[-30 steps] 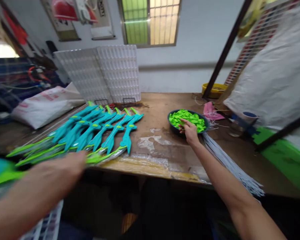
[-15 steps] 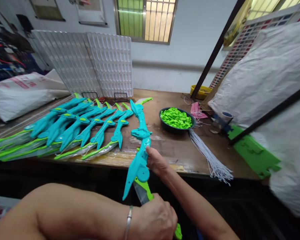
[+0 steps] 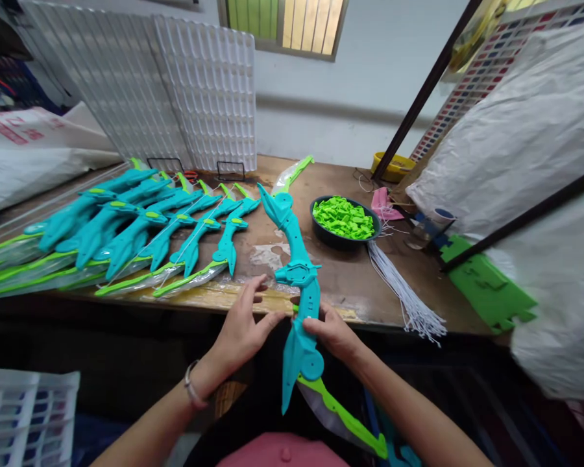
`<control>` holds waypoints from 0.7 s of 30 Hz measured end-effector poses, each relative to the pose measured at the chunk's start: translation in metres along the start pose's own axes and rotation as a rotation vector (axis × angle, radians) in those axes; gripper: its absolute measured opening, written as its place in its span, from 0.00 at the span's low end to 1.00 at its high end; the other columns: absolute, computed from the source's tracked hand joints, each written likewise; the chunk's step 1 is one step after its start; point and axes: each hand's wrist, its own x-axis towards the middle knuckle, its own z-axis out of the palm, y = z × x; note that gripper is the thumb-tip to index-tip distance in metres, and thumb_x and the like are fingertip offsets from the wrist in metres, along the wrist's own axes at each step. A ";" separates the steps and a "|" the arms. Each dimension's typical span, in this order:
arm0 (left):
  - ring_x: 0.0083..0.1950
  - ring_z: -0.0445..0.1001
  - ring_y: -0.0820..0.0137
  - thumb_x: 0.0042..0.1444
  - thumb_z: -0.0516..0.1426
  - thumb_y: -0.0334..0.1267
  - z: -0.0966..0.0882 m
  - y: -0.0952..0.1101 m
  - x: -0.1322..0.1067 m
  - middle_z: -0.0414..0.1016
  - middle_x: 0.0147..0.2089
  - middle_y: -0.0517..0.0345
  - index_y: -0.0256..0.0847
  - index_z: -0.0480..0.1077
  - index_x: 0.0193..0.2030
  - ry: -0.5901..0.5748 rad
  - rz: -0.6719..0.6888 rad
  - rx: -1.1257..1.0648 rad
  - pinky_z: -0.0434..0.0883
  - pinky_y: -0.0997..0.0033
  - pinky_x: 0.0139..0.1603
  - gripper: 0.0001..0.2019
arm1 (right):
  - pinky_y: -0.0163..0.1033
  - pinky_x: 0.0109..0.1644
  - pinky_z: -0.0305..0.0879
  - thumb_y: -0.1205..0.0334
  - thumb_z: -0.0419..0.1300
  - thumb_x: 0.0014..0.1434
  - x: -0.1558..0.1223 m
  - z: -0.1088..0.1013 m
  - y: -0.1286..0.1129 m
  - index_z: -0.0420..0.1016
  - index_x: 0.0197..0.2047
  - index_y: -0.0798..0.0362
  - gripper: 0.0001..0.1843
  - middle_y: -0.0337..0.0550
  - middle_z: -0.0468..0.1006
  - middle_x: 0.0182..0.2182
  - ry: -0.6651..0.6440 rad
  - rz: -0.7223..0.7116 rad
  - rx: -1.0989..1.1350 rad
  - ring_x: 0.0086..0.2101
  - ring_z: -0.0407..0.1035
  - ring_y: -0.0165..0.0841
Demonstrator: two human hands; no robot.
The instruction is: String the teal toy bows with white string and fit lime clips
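– Turquoise plastic toy bow with lime-green limbs (image 3: 310,295): where, exactly?

– Between the two hands, close to the body. Slants across the front edge of the brown wooden bench (image 3: 333,279), upper limb over the bench top, lower limb out past the edge.

– Held how?

– In the right hand (image 3: 335,332). Grips the lower part of the handle, thumb on the front face, fingers curled behind and mostly hidden. At the handle's left edge, a small lime-green plastic bit (image 3: 295,309); held or fitted, cannot tell.

– And the left hand (image 3: 246,324)?

– Hovers just left of the bow, fingers parted and empty, thumb pointing at the handle. Contact at the thumb tip: cannot tell. Wears a silver-coloured metal bangle (image 3: 191,386) at the wrist.

– To the left, on the bench?

– A row of overlapping turquoise-and-lime toy bows (image 3: 172,228). Behind, white ribbed plastic trays (image 3: 209,91), stood on edge.

– To the right?

– A round black plastic bowl (image 3: 338,242), near the bow but apart, heaped with small lime-green plastic pieces (image 3: 345,217). Beside the bowl, a bundle of thin white cords (image 3: 409,292), fanned toward the front edge. Farther right, a notched green foam slab (image 3: 489,285).
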 end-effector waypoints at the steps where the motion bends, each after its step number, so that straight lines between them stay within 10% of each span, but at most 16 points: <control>1: 0.63 0.72 0.50 0.61 0.64 0.48 0.003 -0.008 0.003 0.71 0.64 0.38 0.39 0.63 0.66 -0.089 -0.095 -0.171 0.70 0.48 0.61 0.30 | 0.42 0.46 0.70 0.48 0.78 0.45 -0.003 0.001 0.003 0.80 0.53 0.51 0.33 0.44 0.83 0.39 -0.024 0.002 -0.040 0.38 0.76 0.37; 4: 0.57 0.77 0.56 0.61 0.65 0.48 0.019 -0.022 0.009 0.78 0.57 0.44 0.39 0.69 0.60 -0.232 -0.223 -0.593 0.72 0.55 0.60 0.25 | 0.44 0.49 0.70 0.47 0.77 0.47 -0.010 0.011 0.008 0.80 0.54 0.49 0.32 0.43 0.83 0.41 -0.070 0.006 -0.106 0.39 0.76 0.38; 12: 0.43 0.79 0.65 0.61 0.66 0.46 0.034 -0.023 0.021 0.81 0.44 0.50 0.36 0.76 0.48 -0.104 -0.308 -0.917 0.74 0.65 0.49 0.16 | 0.43 0.43 0.71 0.32 0.66 0.56 -0.012 0.012 0.011 0.81 0.54 0.46 0.32 0.44 0.82 0.39 0.051 -0.015 -0.060 0.37 0.74 0.38; 21: 0.33 0.77 0.71 0.58 0.68 0.45 0.020 -0.031 0.039 0.78 0.37 0.58 0.39 0.74 0.47 -0.138 -0.388 -0.968 0.74 0.72 0.35 0.16 | 0.41 0.44 0.71 0.51 0.72 0.57 -0.027 0.002 -0.017 0.81 0.50 0.45 0.19 0.43 0.84 0.38 0.391 -0.209 -0.219 0.39 0.77 0.38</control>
